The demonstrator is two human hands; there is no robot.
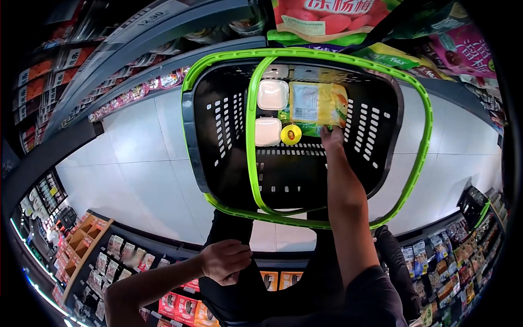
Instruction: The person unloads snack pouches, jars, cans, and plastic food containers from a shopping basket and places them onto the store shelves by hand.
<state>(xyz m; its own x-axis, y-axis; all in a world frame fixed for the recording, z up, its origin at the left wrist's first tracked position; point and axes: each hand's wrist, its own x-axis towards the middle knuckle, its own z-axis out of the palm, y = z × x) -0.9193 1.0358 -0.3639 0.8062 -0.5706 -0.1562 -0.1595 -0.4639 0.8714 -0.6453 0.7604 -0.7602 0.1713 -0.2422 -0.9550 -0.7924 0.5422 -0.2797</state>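
Left hand (226, 261)'s a loose fist near the lap, nothing showing in it. Right hand (332, 135)'s at the yellow packet (321, 101)'s near edge inside the basket (226, 169), can't tell if gripping; I'd keep it flat, clear of the white containers (272, 95).

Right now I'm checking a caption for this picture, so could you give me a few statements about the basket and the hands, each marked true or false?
1. The right hand is inside the basket, at the lower edge of the yellow packet. True.
2. The left hand grips a handle. False: the left hand is outside the basket, apart from the green handles.
3. A round yellow tub sits beside a white box. True.
4. The basket's handles are red. False: they are green.
5. The basket's walls have slots. True.
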